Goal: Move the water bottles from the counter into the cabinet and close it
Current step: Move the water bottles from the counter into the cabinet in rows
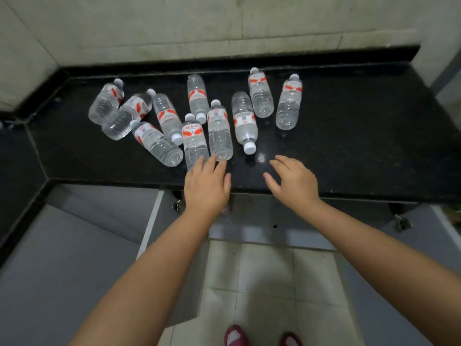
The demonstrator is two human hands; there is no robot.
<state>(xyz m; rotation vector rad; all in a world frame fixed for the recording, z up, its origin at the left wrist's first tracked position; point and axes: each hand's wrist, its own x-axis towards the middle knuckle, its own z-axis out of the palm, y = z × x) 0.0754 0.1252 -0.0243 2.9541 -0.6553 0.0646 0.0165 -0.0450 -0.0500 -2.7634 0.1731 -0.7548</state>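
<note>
Several clear water bottles [219, 132] with white caps and red-and-white labels lie on their sides across the black counter [349, 136]. My left hand [207, 186] reaches over the counter's front edge, and its fingertips touch the bases of two middle bottles [194, 143]. To the right, my right hand [294, 181] hovers over bare counter with its fingers spread, a little below the capped end of another bottle [245, 123]. Neither hand holds anything. Under the counter the cabinet [274, 221] is open, with a grey door [149, 221] swung out at the left.
Tiled walls close in the counter at the back and on both sides. A second grey cabinet door [446, 236] stands out at the right. Metal hinges [401, 222] show under the counter edge. Pale floor tiles and my two dark red slippers [235, 337] are below.
</note>
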